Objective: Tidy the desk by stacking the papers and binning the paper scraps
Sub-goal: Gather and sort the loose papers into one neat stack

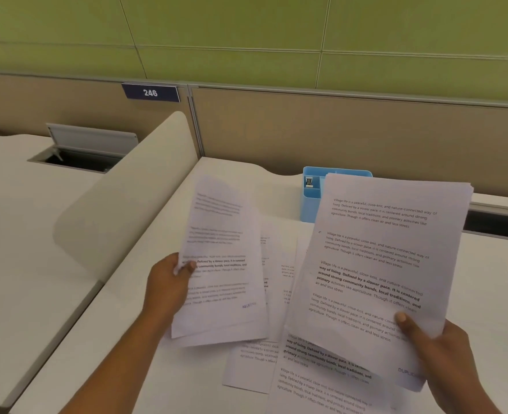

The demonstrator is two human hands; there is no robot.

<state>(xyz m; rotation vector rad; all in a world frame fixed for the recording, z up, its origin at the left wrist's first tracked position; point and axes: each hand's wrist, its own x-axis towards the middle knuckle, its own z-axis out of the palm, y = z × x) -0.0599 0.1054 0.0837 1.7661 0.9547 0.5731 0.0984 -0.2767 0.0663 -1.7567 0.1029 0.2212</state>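
A dark blue plate [150, 92] on the beige partition [336, 130] reads "246". The white printed sheets [378, 264] begin "Village life".

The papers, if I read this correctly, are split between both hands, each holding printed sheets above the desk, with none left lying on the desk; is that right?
Not quite: the head view shows several loose sheets lying on the desk beneath. The rest holds: the left hand grips a thin bundle and the right hand a thicker stack above it.
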